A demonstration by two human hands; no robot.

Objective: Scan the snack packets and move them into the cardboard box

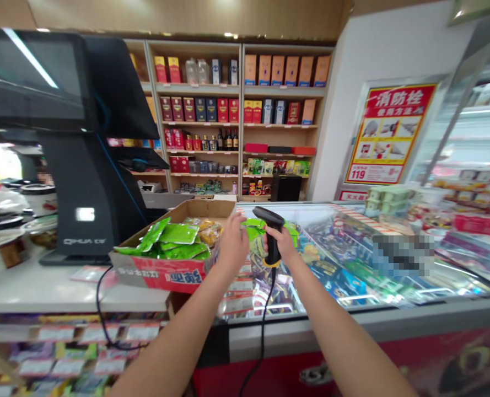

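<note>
Notably, the right hand (281, 243) gripped a corded barcode scanner (272, 234) above a display freezer's glass top (344, 264). The left hand (233, 243) stood open beside a cardboard box (172, 270) of green packets (178, 234). The dangling cord (262, 331) could snag, tugging the scanner loose.

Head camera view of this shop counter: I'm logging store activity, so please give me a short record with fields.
Right hand: grips a black corded barcode scanner
Left hand: open, holding nothing visible
Nearest goods: green snack packets in a cardboard box
Beside hands: glass-topped display freezer
Counter equipment: black POS terminal
Background: wooden shelves of boxed liquor
</note>
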